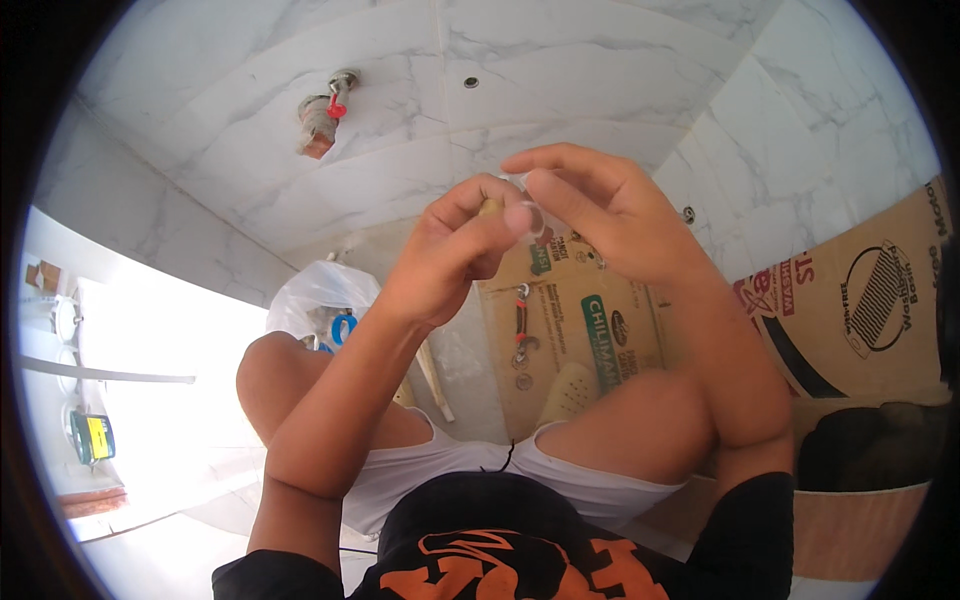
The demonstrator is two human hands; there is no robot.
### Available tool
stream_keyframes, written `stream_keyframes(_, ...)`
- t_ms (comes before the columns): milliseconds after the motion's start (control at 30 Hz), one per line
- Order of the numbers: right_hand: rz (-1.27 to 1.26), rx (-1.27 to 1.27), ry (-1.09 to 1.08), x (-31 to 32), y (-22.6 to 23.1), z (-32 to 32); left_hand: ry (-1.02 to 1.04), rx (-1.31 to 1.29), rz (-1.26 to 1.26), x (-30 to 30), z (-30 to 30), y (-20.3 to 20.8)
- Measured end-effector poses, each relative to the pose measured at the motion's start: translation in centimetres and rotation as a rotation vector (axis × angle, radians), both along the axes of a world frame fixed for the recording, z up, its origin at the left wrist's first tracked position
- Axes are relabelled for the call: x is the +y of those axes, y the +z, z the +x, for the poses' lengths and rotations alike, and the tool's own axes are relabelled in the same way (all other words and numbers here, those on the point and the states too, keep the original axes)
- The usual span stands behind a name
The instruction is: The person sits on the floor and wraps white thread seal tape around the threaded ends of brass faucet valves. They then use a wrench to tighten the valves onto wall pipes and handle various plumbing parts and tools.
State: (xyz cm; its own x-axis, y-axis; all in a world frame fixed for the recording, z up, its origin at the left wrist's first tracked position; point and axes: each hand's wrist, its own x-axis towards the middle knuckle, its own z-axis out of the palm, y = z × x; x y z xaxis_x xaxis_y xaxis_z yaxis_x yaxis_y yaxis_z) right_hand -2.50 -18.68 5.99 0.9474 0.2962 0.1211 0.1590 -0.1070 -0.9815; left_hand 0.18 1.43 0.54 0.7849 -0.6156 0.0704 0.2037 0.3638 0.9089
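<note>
The left hand (458,238) pinches a small piece (537,218) toward the right hand (612,205), which curves just beside, its grip unclear, the piece's long axis too

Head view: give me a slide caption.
Left hand and right hand close together; a wrench lies on cardboard below.

Tiled room with plumbing, bathroom or similar, seemingly under fitting-out. Evidence before me: marble-patterned wall tiles (560,60) bearing red-handled valve (338,104) and small round outlet (471,83); wrench (521,322) near left edge of floor cardboard (499,345).
</note>
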Motion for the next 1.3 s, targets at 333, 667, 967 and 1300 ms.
stream_keyframes(333,-0.404,-0.501,-0.118,0.4,0.3,-0.7,0.138,0.177,-0.202,-0.6,0.1,-0.1)
stream_keyframes(667,-0.513,-0.556,-0.296,0.7,-1.5,-0.2,0.330,-0.140,0.118,-1.6,-0.8,-0.4)
stream_keyframes(967,-0.473,-0.428,-0.357,1.4,-1.9,-0.7,0.167,-0.208,0.220,0.0,0.4,0.2)
stream_keyframes(1300,-0.560,-0.368,-0.236,1.3,-1.9,-1.0,0.347,-0.045,0.260,-0.3,0.8,-0.2)
